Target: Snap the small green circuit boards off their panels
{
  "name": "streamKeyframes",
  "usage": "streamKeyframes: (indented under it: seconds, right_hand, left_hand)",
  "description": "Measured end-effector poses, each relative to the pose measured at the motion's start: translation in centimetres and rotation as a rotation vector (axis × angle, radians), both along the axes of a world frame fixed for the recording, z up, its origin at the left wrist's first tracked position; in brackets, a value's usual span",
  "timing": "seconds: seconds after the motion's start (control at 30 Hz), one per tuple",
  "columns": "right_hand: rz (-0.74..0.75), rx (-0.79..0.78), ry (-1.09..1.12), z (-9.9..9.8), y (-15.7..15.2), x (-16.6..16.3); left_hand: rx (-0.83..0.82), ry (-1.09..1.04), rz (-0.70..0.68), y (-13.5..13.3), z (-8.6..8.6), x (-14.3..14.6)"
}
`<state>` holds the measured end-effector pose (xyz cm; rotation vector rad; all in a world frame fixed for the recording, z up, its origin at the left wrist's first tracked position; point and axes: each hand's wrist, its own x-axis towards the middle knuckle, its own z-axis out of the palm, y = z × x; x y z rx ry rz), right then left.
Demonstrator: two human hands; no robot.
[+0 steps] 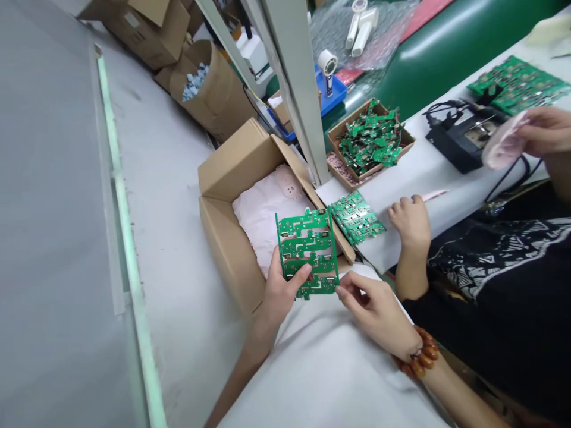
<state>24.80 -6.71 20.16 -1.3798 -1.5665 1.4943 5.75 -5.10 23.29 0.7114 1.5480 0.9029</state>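
Note:
My left hand (pixel 282 282) is closed around a green circuit board panel (pixel 307 244), its thumb lying across the lower part of the face. Several joined boards with small components make up the panel, with narrow rails along both sides. At the panel's lower right corner, my right hand (pixel 372 306) pinches the rail's end between thumb and forefinger; a bead bracelet (pixel 423 353) circles that wrist. Behind the panel stands an open cardboard box (pixel 232 172) holding a pale sheet or bag (pixel 259 205) and a pinkish piece with small holes (pixel 288 181).
More panels (pixel 357 217) lie at the white table's edge. Beyond them, a small carton (pixel 370 142) overflows with separate boards. A co-worker's hand (pixel 410 220) rests on the table; their other hand holds pale pink pieces (pixel 504 139). A metal post (pixel 297 77) rises beside the box.

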Motion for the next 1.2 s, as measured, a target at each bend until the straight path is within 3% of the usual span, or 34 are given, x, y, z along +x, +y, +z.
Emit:
streamKeyframes:
  seconds: [0.17,0.37,0.5,0.63,0.87,1.0,1.1,1.2]
  right_hand:
    - [0.02,-0.042,0.021,0.1,-0.1,-0.1]
    - [0.016,-0.145,0.053,0.1,-0.1,0.4]
    - [-0.094,-0.181,0.085,0.2,-0.9,0.3]
    - [-0.219,-0.116,0.048,0.3,-1.6,-0.2]
    - [-0.18,0.041,-0.046,0.1,-1.3,0.7]
    - [-0.292,0.13,-0.166,-0.7,-0.5,2.0]
    - [-0.375,0.105,-0.275,-2.7,0.4,3.3]
    - [-0.36,0.073,-0.37,-5.9,2.7,4.9]
  left_hand:
    - [-0.018,-0.014,-0.028,-0.1,-0.3,0.0]
    - [-0.009,-0.009,-0.153,0.1,0.0,0.5]
    - [0.005,-0.048,-0.232,0.2,0.0,0.6]
    - [-0.017,-0.147,-0.27,0.1,-0.4,0.5]
    - [-0.09,-0.093,-0.166,0.0,-1.4,0.7]
    - [-0.047,-0.033,-0.027,0.5,-1.6,0.1]
    - [-0.016,-0.071,0.036,0.7,-1.3,-0.3]
    - [-0.003,-0.108,0.089,0.7,-1.2,-0.6]
